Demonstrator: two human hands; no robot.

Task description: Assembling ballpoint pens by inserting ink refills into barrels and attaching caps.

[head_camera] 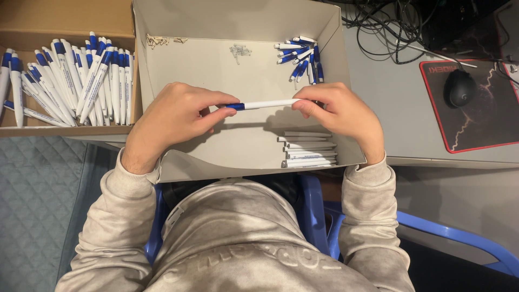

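1. Both of my hands meet over the middle of the white cardboard box: my left hand pinches the blue end of a white-and-blue pen between thumb and forefinger, and my right hand grips its white end the same way. I hold the pen level, crossways in front of me, so each hand has its own half and the join sits free between them.

2. That pen hangs just above the box floor, touching nothing but my fingers, so anything that slips out of it should land inside the walls.

3. At the near right of the box lies a neat stack of white pen barrels, all lined up one way, close under my right hand for an easy reach.

4. In the far right corner sits a loose heap of small blue pen parts, and along the back wall are a little cluster of clear springs and some tiny pale bits (too small for me to tell what they are). Each kind has its own patch.

5. To my left, a brown cardboard box holds a heap of whole white-and-blue pens, apart from the loose pieces.

6. On the grey desk to my right, a black computer mouse rests on a black mouse pad with a red border, well apart from my hands.
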